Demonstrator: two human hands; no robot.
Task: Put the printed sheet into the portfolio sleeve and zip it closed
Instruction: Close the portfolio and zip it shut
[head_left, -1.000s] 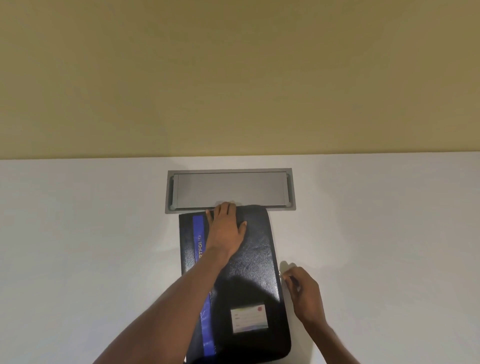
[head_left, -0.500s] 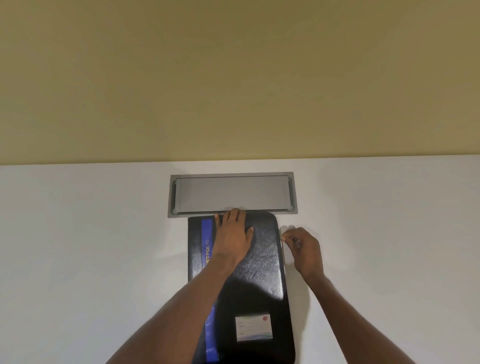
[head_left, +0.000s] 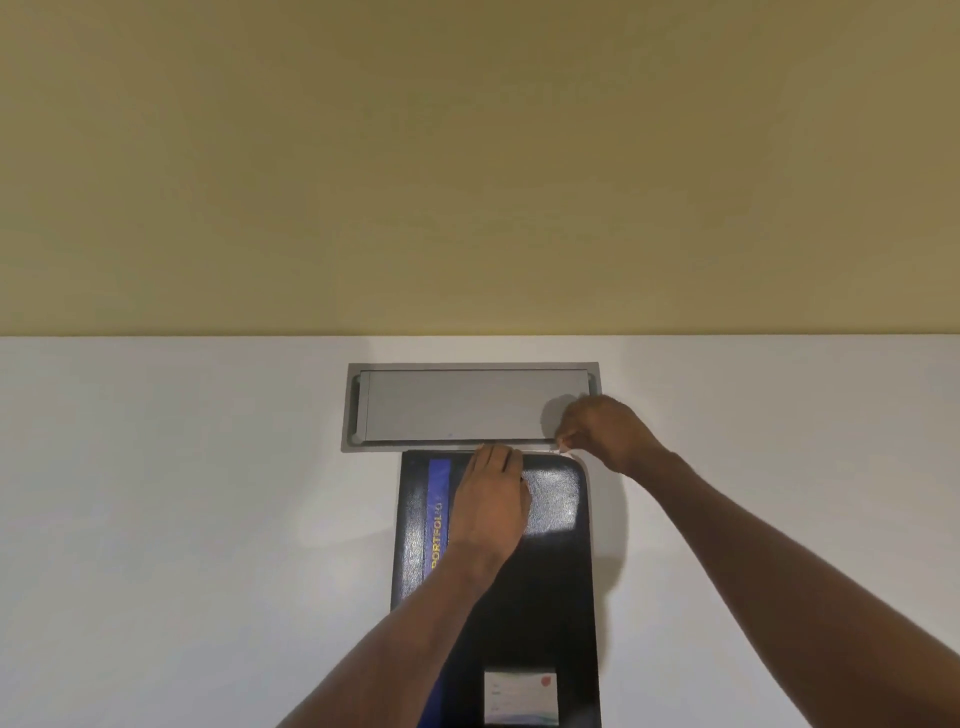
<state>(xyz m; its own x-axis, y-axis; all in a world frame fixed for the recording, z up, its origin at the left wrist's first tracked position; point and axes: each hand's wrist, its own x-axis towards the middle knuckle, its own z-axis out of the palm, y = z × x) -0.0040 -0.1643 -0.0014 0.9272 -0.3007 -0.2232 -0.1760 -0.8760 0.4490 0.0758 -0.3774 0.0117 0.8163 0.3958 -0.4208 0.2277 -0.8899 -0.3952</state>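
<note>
A black portfolio sleeve (head_left: 550, 582) with a blue stripe and a small white label lies flat on the white table, its long side pointing away from me. My left hand (head_left: 491, 499) presses flat on its far half, fingers straight. My right hand (head_left: 602, 431) pinches the zipper pull (head_left: 562, 447) at the sleeve's far right corner. The printed sheet is not visible.
A grey metal cable-hatch cover (head_left: 467, 405) is set into the white table (head_left: 208, 519) just beyond the sleeve's far edge. A yellow wall (head_left: 467, 156) rises behind the table.
My right hand has travelled up the sleeve's right edge, from about halfway along to the far right corner, pinching the zipper pull. The left hand has stayed pressed on the sleeve.
</note>
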